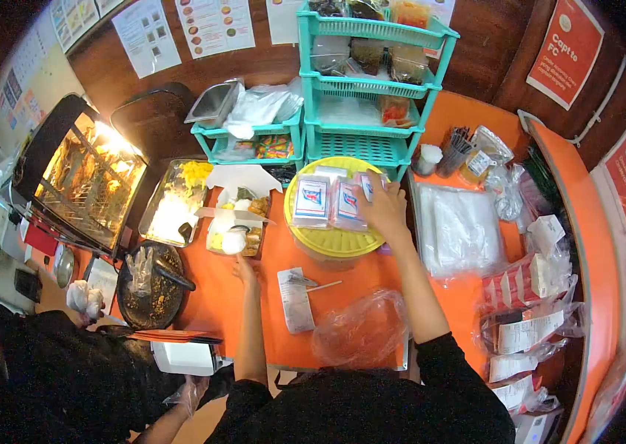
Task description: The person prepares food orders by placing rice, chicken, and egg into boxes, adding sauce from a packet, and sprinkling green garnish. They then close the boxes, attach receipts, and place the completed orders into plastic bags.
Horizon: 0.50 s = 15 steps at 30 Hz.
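Observation:
My right hand (385,206) reaches over a round yellow lid (305,238), its fingers closed around the edge of a small plastic-wrapped packet (365,185). More flat packets (311,201) with a blue and red print lie beside it on the lid. My left hand (246,271) is at the front edge of an open takeaway box (250,177), fingers apart and seemingly holding nothing. Inside the box are browned food pieces (257,207), something yellow and a round white item (233,240) that I cannot identify.
A receipt (296,300) and a crumpled clear bag (363,329) lie on the orange counter (268,325). To the left are a stone mortar (151,296), a metal tray (172,203) and a co-worker's gloved hand (193,392). Turquoise racks (372,87) stand behind; plastic bags (457,229) lie right.

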### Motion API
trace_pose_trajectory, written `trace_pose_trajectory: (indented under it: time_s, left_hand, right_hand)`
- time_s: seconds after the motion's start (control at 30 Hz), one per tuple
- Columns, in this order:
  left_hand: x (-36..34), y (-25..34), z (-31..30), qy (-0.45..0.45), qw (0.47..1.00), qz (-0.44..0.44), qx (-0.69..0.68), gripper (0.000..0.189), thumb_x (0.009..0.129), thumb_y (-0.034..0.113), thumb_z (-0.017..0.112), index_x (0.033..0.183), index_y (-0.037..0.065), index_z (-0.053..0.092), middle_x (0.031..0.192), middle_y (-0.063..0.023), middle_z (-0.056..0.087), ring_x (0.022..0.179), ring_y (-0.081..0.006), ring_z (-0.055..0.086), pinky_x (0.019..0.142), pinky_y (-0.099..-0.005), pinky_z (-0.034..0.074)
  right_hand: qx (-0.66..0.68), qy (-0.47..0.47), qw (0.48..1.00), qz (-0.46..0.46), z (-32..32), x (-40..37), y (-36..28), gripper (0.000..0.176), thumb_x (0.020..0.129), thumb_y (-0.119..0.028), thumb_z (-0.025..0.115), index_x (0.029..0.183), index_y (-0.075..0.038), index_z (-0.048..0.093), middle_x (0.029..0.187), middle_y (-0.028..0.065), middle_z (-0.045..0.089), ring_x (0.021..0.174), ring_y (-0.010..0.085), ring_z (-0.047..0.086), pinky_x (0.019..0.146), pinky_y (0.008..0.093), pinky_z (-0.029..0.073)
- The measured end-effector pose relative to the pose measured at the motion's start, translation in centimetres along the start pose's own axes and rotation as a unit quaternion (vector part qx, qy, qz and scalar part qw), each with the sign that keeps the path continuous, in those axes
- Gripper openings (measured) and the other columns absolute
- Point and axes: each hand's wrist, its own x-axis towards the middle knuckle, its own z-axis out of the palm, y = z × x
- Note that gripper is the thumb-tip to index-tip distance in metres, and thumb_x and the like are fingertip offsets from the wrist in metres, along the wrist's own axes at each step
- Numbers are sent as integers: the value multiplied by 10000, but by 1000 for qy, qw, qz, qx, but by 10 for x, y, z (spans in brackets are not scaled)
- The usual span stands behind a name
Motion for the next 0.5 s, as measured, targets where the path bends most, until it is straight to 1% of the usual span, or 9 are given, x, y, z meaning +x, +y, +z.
trace_pose_trajectory:
  time_s: [0.1,0.17,0.23,0.27,0.3,0.33,0.4,0.43,0.5]
  left_hand:
    - [-148,92,59,133,958,247,58,523,914,303,537,1308,-14,403,1261,-225,393,989,-290,510,772,-403,476]
    - [-171,122,79,-26,883,450,128,421,917,248,523,1220,-43,495,1181,-212,476,973,-271,494,755,-384,461]
    - [-163,149,98,-106,882,430,160,364,914,222,520,1150,-54,539,1099,-197,517,931,-254,509,726,-364,459]
    - [-165,161,110,-186,872,411,190,318,911,196,516,1080,-65,583,1017,-182,558,890,-238,525,696,-344,457]
    - [-191,184,117,-160,874,430,160,274,901,183,523,968,-63,624,854,-138,583,771,-192,542,646,-315,446]
    - [-178,187,119,-191,884,370,211,249,896,175,532,922,-53,630,846,-122,583,735,-174,541,634,-308,443]
    - [-162,192,121,-228,900,289,233,213,891,166,548,894,-32,625,846,-87,581,716,-138,533,620,-289,438]
    - [-171,193,124,-228,914,267,201,199,890,165,554,911,-23,614,853,-70,577,733,-119,527,619,-277,435]
    - [-183,195,132,-242,932,230,143,299,903,204,570,1084,-24,503,857,-43,555,743,-120,511,649,-263,435]
  right_hand:
    - [13,-41,994,97,-15,6,19,568,864,-451,590,1275,-70,498,1259,298,467,1091,504,480,888,556,414]
    - [-14,-36,989,140,-7,2,39,525,875,-392,580,1188,26,530,1184,339,530,1045,500,536,840,559,448]
    - [149,-96,976,129,-10,0,53,426,882,-312,567,999,97,592,974,347,608,933,486,598,785,547,481]
    - [161,-8,981,109,4,-3,59,390,887,-272,550,820,106,617,819,334,616,808,483,615,765,525,498]
    - [153,-27,982,112,-3,-3,56,399,886,-276,553,810,110,615,847,329,621,814,486,618,758,522,505]
    - [176,-94,968,151,-17,-1,49,358,887,-273,572,951,76,620,973,301,628,942,441,614,828,507,481]
    - [182,66,971,142,17,-3,52,346,883,-213,585,1010,90,474,890,305,594,871,483,592,778,532,468]
    - [221,81,961,146,23,-3,57,330,881,-188,582,1008,62,407,859,295,592,855,492,581,769,536,456]
    - [215,198,942,165,38,-6,60,310,887,-179,565,1046,53,434,856,277,599,845,478,594,761,519,462]
